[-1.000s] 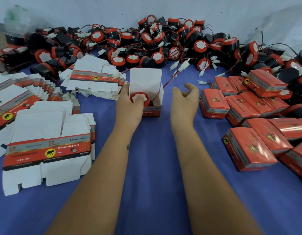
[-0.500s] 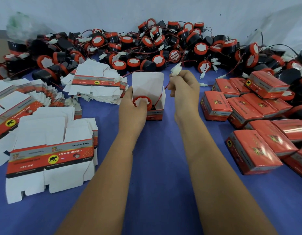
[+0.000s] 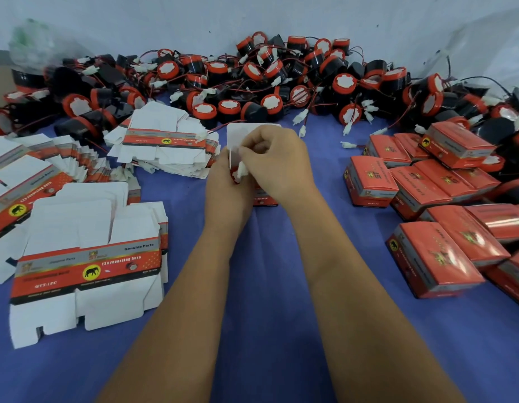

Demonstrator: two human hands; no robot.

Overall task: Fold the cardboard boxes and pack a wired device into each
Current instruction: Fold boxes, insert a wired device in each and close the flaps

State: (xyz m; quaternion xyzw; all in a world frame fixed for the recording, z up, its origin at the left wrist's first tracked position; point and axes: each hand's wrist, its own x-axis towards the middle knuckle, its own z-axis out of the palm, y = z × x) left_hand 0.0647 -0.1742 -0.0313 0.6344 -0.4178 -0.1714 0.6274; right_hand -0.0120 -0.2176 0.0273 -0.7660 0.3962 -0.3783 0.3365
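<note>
An open red and white cardboard box stands at the middle of the blue cloth, its white lid flap up. A red and black horn sits inside it, mostly hidden by my hands. My left hand grips the box from the left side. My right hand is over the box mouth, pinching the horn's white wire connector and holding it down into the box.
A big heap of loose red and black wired horns runs along the back wall. Flat unfolded boxes lie in stacks at the left. Several closed red boxes are piled at the right.
My right hand picked up the wire connector behind the box, then came down and left with it to the box mouth. My left hand stayed on the box.
</note>
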